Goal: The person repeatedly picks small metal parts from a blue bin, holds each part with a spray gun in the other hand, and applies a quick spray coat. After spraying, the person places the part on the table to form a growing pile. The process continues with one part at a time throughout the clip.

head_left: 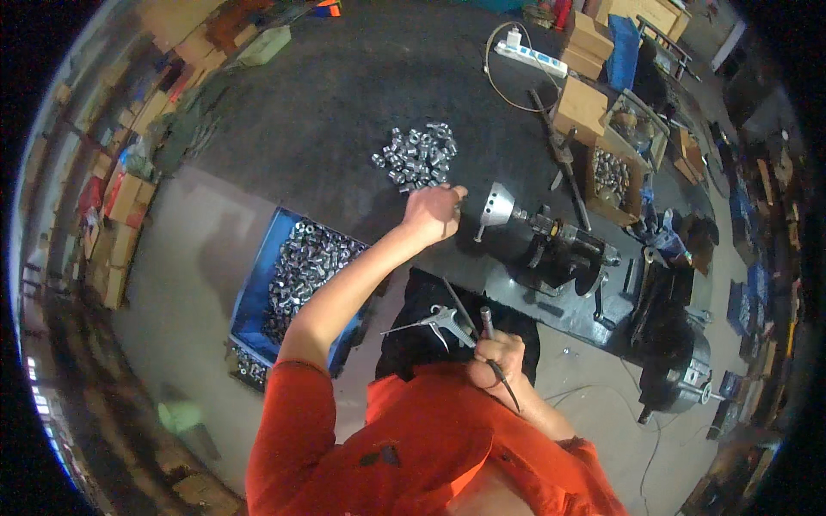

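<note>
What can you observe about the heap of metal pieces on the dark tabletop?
The heap is a loose cluster of small, shiny silver pieces, metallic-looking, many roughly cylindrical, lying at mixed angles. It rests on the dark tabletop, just beyond the left hand, at its near edge; whether they touch is unclear.

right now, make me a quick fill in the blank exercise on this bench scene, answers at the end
1. The pile of metal parts lies nearest the person's ____ hand.
2. A cylindrical tool is gripped in the ____ hand.
3. The large bin beside the person is coloured ____.
4. The power strip is mostly ____.

Missing words: left; right; blue; white
</note>
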{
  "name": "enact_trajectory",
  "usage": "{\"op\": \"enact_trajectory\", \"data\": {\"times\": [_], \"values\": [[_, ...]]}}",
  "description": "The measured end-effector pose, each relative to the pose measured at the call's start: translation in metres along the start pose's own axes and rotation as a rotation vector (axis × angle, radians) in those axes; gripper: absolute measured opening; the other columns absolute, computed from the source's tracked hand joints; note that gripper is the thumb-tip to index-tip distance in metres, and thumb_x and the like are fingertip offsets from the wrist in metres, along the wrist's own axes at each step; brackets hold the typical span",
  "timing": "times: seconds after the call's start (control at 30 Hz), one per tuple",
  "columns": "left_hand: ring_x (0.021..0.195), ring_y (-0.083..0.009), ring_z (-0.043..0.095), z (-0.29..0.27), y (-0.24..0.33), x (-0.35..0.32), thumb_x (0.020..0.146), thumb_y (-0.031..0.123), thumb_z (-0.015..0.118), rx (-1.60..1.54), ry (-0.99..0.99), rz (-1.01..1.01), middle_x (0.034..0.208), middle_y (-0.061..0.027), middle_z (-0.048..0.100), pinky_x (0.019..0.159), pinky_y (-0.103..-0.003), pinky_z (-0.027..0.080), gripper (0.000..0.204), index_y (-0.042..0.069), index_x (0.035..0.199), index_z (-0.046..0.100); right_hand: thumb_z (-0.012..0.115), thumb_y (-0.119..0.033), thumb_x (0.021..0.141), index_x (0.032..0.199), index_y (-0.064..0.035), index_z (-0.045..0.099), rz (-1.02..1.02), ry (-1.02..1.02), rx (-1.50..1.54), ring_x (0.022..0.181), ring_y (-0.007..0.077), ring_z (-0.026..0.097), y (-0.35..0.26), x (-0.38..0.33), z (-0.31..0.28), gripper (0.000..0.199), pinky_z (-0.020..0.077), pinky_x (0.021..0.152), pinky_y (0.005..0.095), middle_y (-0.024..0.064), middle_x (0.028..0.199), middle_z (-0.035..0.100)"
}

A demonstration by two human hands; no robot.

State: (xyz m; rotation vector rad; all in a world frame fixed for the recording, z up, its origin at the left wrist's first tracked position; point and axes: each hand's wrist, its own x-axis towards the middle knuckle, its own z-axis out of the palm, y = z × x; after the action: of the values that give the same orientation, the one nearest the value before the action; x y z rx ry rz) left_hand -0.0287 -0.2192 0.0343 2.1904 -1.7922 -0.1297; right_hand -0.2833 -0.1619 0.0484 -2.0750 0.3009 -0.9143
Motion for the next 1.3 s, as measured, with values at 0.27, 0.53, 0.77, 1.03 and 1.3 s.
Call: {"op": "enact_trajectory", "data": {"times": [0.27,0.53,0.77,1.03,1.3], "values": [[0.079,-0.0308,0.064,0.012,-0.013,0.038,0.071,0.009,0.057,0.190,-0.079,0.054,0.085,-0.0123,0.064,0.063,-0.041,0.050,0.019,0.007,0.090,0.060,0.054,0.000,0.052,0.050,-0.0067,0.040,0.096,0.038,-0.091,0.040,0.0206,0.043,0.004,-0.007,0.006,0.015,0.0284,0.038,0.0290,0.0066,0.051,0.039],[0.080,-0.0319,0.062,-0.038,-0.029,-0.031,0.075,0.014,0.057,-0.166,0.358,-0.035,0.091,-0.0122,0.065,0.068,-0.041,0.051,0.024,0.012,0.098,0.064,0.052,0.002,0.049,0.048,-0.0089,0.040,0.050,0.100,-0.025,0.043,0.0215,0.048,0.005,-0.006,0.008,0.016,0.0325,0.041,0.0272,0.0063,0.049,0.043],[0.053,-0.0240,0.057,-0.065,-0.142,-0.185,0.075,0.017,0.064,-0.196,0.286,-0.643,0.058,-0.0119,0.057,0.053,-0.032,0.045,0.021,0.006,0.093,0.066,0.050,0.005,0.049,0.047,-0.0085,0.039,0.068,-0.038,0.012,0.043,0.0194,0.046,0.002,-0.004,0.011,0.017,0.0305,0.041,0.0270,0.0059,0.049,0.043],[0.073,-0.0290,0.064,0.047,-0.214,-0.294,0.069,0.011,0.057,-0.308,0.098,-0.832,0.080,-0.0156,0.065,0.067,-0.037,0.050,0.031,0.015,0.098,0.067,0.052,0.006,0.053,0.047,-0.0084,0.040,0.051,-0.051,0.060,0.042,0.0183,0.044,0.003,-0.003,0.024,0.020,0.0282,0.040,0.0274,0.0049,0.048,0.041],[0.090,-0.0320,0.062,0.069,-0.198,-0.244,0.075,0.022,0.059,0.148,-0.196,-0.937,0.096,-0.0140,0.065,0.077,-0.043,0.050,0.026,0.015,0.099,0.063,0.052,0.002,0.053,0.053,-0.0071,0.044,0.068,-0.082,0.069,0.043,0.0223,0.046,0.004,-0.011,0.021,0.012,0.0321,0.040,0.0282,0.0074,0.053,0.043]]}}
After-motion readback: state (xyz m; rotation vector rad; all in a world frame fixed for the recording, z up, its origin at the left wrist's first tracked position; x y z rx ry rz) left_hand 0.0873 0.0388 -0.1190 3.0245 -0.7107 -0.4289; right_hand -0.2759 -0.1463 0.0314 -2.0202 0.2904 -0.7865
